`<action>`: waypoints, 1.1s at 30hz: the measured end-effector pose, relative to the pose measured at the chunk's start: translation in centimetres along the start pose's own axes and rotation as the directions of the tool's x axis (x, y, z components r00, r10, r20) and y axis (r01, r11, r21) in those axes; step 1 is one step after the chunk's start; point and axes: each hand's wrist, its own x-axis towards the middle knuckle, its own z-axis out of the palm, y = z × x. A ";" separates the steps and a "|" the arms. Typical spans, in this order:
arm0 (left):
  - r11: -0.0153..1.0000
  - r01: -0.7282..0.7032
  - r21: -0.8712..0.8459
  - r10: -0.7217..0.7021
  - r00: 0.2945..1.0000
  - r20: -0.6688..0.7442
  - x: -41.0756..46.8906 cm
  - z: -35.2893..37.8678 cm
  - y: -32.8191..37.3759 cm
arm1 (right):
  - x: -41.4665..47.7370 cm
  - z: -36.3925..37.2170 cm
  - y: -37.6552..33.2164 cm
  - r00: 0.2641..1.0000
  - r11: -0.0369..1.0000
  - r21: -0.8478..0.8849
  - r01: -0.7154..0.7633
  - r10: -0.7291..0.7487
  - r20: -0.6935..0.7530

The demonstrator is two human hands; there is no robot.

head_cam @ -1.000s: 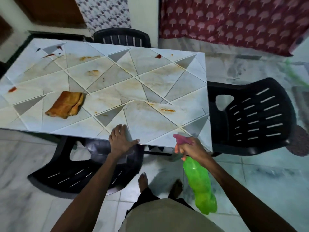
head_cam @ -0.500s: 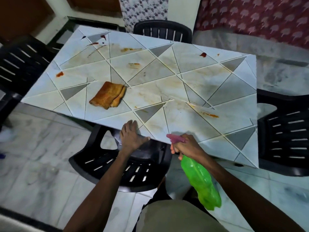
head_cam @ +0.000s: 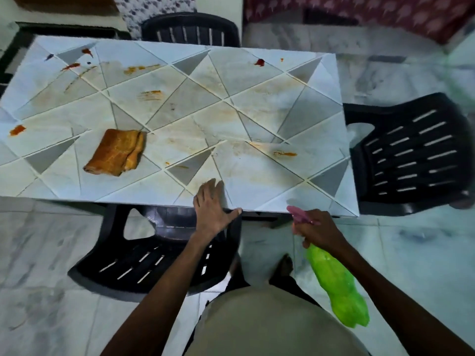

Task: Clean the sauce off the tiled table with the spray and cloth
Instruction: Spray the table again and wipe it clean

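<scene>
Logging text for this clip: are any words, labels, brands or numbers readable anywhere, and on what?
None can be read.
The green spray bottle in the right hand is blurred and shows no label.
The cloth, tiled table and red curtain carry only stains or patterns.

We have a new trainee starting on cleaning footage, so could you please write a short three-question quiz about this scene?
1. Which hand grips the green spray bottle? A) left B) right C) neither
2. True or false: the orange cloth lies on the tiled table, untouched by either hand.
3. Fill in: the left hand rests on the table's near ____.
Key: 1 B, the right hand; 2 true; 3 edge.
</scene>
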 end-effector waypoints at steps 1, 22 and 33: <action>0.999 -0.040 0.002 0.040 0.999 0.008 0.3 0.6 1.2 | -0.6 -1.1 1.1 0.999 1.000 0.003 -0.016 0.016 -0.036; 0.987 -0.158 0.026 0.154 0.982 0.109 2.5 5.4 13.1 | -0.4 -15.5 8.6 0.963 0.986 0.118 -0.120 0.144 -0.227; 0.983 -0.141 -0.115 0.132 0.988 -0.084 9.1 -1.5 10.1 | 7.9 -13.7 -9.2 0.983 0.975 0.144 0.170 -0.158 -0.088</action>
